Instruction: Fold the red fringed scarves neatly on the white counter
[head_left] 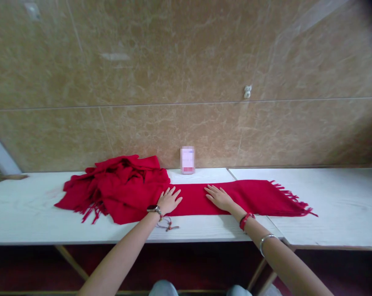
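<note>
A red scarf (192, 199) lies in a long flat folded strip across the white table, its fringed end spread toward the right. On its left part rests my left hand (169, 200), palm down with the fingers spread. My right hand (218, 197) presses flat on the strip farther right, fingers stretched out and holding nothing. Beside my left hand, the cloth runs into a crumpled red heap (118, 185) with some fringe hanging at its front. Whether the heap and the strip are one piece, I cannot tell.
A phone-like device (187, 160) with a blurred screen stands upright against the tiled wall (186, 82). The white table (334, 205) has a seam right of the middle. A small white bear-shaped hook (247, 91) is on the wall. My knees show below the front edge.
</note>
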Tool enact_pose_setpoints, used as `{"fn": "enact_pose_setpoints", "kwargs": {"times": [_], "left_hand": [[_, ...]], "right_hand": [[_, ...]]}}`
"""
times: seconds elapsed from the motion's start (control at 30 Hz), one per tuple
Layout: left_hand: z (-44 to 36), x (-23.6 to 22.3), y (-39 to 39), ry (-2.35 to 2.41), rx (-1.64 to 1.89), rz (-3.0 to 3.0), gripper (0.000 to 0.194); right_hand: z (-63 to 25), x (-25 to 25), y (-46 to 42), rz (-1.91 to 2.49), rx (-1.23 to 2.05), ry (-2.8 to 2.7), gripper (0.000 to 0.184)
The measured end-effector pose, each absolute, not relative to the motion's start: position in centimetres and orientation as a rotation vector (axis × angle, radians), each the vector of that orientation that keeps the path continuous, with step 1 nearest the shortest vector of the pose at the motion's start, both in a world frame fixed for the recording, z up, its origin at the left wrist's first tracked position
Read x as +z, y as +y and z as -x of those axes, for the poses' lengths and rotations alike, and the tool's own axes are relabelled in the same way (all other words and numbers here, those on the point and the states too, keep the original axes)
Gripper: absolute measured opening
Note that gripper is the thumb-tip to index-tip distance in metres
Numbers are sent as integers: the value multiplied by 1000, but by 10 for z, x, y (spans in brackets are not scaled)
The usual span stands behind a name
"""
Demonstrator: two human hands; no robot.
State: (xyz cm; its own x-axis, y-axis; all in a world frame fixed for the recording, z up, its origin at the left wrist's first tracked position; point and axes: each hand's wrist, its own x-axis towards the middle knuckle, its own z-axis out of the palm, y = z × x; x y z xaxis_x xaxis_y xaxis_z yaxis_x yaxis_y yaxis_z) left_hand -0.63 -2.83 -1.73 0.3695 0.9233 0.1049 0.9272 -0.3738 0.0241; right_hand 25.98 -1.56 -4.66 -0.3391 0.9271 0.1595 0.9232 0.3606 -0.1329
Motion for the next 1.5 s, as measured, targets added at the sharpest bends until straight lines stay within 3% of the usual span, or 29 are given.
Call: {"fn": "enact_pose_setpoints", "kwargs": {"times": [0.3, 0.47, 0.7, 0.87, 1.03, 1.5], "left_hand": [[9, -23, -31, -1695, -306, 2549, 43], [35, -3, -44, -1371, -264, 2712, 38], [91, 17, -60, -1632, 250, 2793, 59], [92, 13, -69, -1634, 193, 2824, 66], [104, 19, -72, -1656, 171, 2824, 80], [195, 41, -75, -1516, 288, 2617, 55]], "right_hand": [[-258, -45, -19, 1650, 42, -2393, 48], [-260, -49, -19, 1627, -24, -2386, 46], [-245, -40, -16, 1559, -207, -2451, 41], [-192, -25, -19, 1374, -37, -2435, 51], [-171, -39, -24, 1285, 104, -2537, 48], [-180, -44, -24, 1302, 143, -2487, 45]]}}
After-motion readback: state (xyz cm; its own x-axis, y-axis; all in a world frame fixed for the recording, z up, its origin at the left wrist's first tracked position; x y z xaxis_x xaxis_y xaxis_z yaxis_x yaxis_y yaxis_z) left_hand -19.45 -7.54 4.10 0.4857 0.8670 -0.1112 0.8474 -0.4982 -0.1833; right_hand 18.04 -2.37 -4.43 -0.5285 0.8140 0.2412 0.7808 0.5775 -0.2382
